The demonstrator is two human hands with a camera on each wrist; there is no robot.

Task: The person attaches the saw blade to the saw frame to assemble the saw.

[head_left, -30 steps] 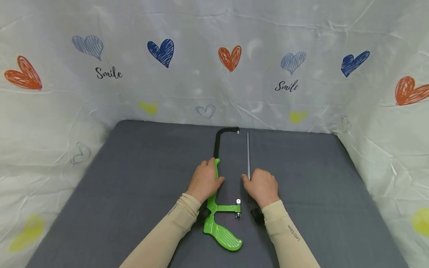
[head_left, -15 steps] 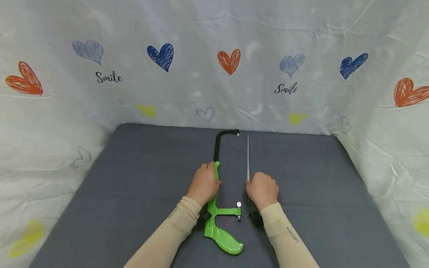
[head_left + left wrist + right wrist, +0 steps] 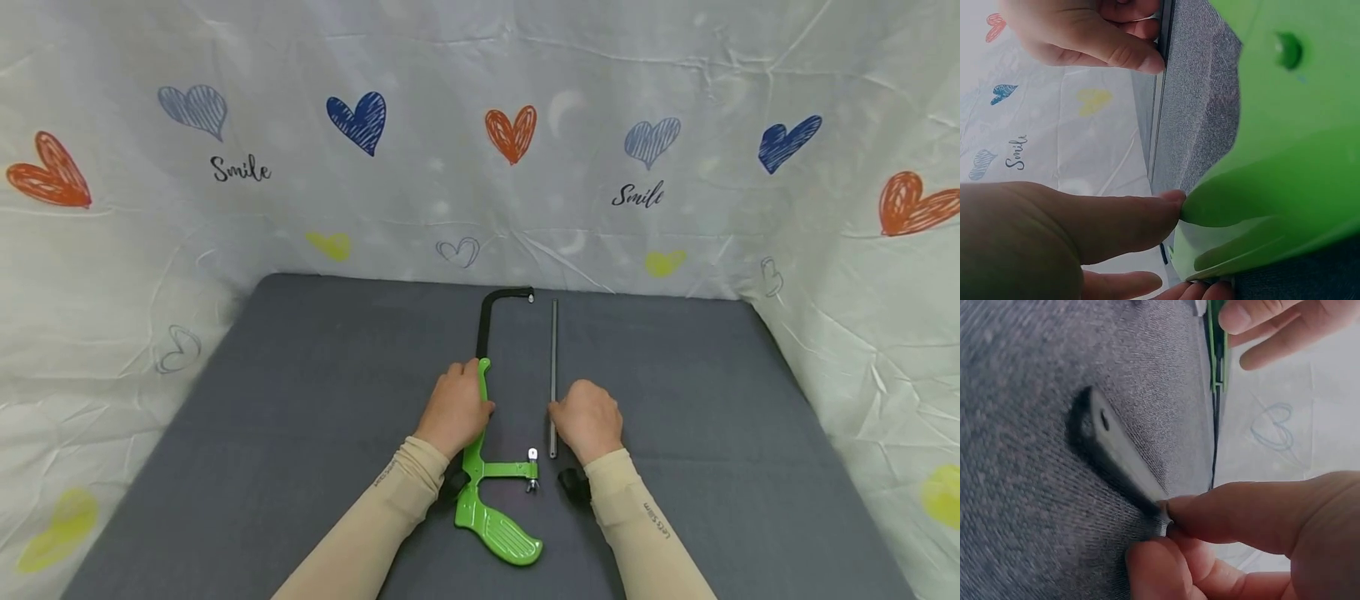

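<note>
A hacksaw frame [image 3: 495, 529] with a green handle and a black bow lies lengthwise on the grey cloth, its bow pointing away from me. My left hand [image 3: 456, 408] grips the green part at mid-length, thumb on one side and fingers on the other, as the left wrist view shows. To the right of the frame, a slim grey saw blade [image 3: 554, 350] runs parallel to it. My right hand [image 3: 588, 417] pinches this blade between thumb and fingers near its closer end. In the right wrist view, the blade end [image 3: 1125, 453] shows a small hole; the fingers hide the part they hold.
On the frame's short green arm sits a metal post with a wing nut [image 3: 532, 483]. Grey cloth [image 3: 337, 358] covers the table, and a white curtain [image 3: 420, 192] with printed hearts hangs behind its far edge.
My right thumb has come in from beside the blade and now pinches it. The blade has turned about its length, showing a broader, darker face. The left hand keeps its hold on the hacksaw frame.
</note>
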